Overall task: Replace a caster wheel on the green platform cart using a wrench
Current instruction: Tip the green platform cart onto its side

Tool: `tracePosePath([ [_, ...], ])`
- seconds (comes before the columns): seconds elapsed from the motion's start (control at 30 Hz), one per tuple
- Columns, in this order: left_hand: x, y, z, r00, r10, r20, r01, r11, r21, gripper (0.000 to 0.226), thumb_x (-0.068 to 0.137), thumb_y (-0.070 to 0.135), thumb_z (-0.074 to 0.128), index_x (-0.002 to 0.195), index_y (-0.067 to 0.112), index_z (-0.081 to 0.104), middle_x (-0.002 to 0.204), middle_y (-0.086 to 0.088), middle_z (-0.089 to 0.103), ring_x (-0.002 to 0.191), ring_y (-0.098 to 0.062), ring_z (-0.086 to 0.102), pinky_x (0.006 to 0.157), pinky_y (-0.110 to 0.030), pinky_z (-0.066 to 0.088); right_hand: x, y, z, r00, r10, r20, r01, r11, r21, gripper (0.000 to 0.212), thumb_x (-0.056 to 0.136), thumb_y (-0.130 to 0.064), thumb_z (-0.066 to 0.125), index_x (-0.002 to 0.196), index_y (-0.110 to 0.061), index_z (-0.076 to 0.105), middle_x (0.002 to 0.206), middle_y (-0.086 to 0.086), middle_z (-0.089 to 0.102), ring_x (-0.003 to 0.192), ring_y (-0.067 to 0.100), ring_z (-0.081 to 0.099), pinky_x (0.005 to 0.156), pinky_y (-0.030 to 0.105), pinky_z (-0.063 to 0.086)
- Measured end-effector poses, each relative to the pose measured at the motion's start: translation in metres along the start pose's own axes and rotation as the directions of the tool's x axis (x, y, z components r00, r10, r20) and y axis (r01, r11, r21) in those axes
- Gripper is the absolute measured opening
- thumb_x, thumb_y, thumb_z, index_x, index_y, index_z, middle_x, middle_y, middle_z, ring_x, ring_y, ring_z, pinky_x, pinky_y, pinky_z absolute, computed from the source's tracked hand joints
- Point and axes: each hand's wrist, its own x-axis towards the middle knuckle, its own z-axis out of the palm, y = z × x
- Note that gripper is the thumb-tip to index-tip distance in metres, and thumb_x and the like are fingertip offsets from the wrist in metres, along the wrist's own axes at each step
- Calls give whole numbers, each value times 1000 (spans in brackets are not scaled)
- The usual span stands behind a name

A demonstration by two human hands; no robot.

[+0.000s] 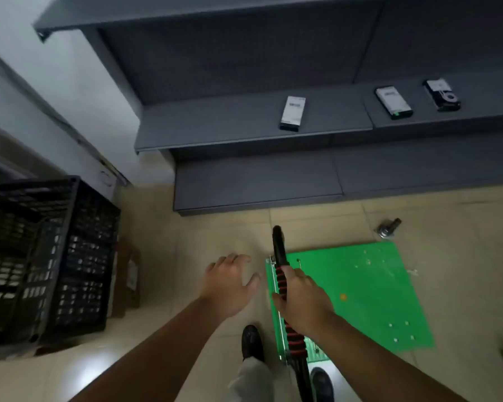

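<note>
The green platform cart stands on the tiled floor at lower right, its deck facing up. My right hand grips the cart's black handle with red rings, which rises along the deck's left edge. My left hand hovers to the left of the handle, fingers spread and holding nothing. A loose caster wheel lies on the floor just beyond the deck's far right corner. No wrench is in view.
A black plastic crate stands at the left, with a brown cardboard piece beside it. Grey shelving runs across the back, with three small boxes on a shelf. My shoes are beside the cart.
</note>
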Motion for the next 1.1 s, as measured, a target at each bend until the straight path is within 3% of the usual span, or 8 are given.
tracePosePath([
  [0.07, 21, 1, 7, 999, -18, 47, 24, 993, -117, 49, 101, 59, 47, 140, 31, 56, 136, 10, 61, 127, -14, 54, 106, -32, 41, 12, -3, 6, 997, 81, -18, -78, 990, 121, 53, 98, -38, 58, 143, -16, 41, 131, 6, 51, 117, 26, 57, 94, 40, 53],
  [0.17, 51, 9, 20, 993, 24, 117, -10, 993, -121, 56, 100, 66, 42, 140, 30, 55, 137, 7, 63, 128, -17, 54, 106, -34, 40, 26, -1, 13, 989, 145, -38, -133, 963, 233, 48, 96, -26, 63, 137, -13, 42, 131, 8, 47, 115, 27, 55, 95, 41, 52],
  [0.33, 89, 27, 46, 965, -41, 258, 102, 969, -227, 74, 90, 85, 38, 131, 25, 58, 128, 1, 66, 117, -24, 62, 94, -37, 51, 42, 17, 20, 971, 238, -20, -214, 904, 371, 53, 96, -20, 68, 140, -12, 40, 125, 11, 61, 114, 29, 61, 90, 40, 53],
  [0.53, 107, 34, 76, 939, -98, 328, 244, 865, -438, 41, 97, 43, 66, 124, 13, 59, 117, -8, 69, 100, -23, 65, 82, -32, 51, 45, 24, 28, 971, 234, 56, -237, 888, 394, 30, 97, -25, 67, 121, -11, 58, 105, 8, 71, 95, 24, 69, 84, 39, 58],
  [0.67, 89, 37, 94, 967, -114, 226, 224, 801, -555, 23, 94, 28, 69, 108, 13, 58, 97, -5, 67, 89, -22, 65, 72, -30, 48, 32, 27, 36, 973, 228, 44, -225, 875, 429, 31, 96, -23, 67, 123, -12, 54, 108, 9, 69, 100, 26, 68, 88, 43, 57],
  [0.87, 48, 48, 109, 991, -108, 73, 129, 750, -648, 15, 92, 18, 71, 95, 21, 57, 80, 7, 63, 68, 0, 60, 59, -11, 41, -4, 50, 47, 990, 143, 22, -134, 853, 504, 32, 96, -30, 69, 123, -20, 55, 109, 2, 66, 100, 21, 66, 90, 42, 57],
  [1.0, 16, 52, 120, 996, -88, -7, 58, 708, -704, 13, 93, 10, 70, 100, 18, 62, 82, 10, 65, 73, 7, 64, 64, -7, 45, -27, 65, 55, 999, 44, 18, -46, 833, 552, 29, 92, -31, 73, 117, -22, 61, 102, -5, 70, 89, 13, 68, 83, 35, 60],
  [1.1, -13, 55, 127, 995, -84, -58, 20, 720, -694, 16, 92, 7, 71, 100, 19, 63, 87, 7, 66, 81, 1, 65, 71, -13, 48, -38, 84, 53, 993, -12, 115, -66, 759, 648, 11, 90, -30, 70, 97, -21, 70, 82, -11, 74, 70, 3, 68, 69, 33, 60],
])
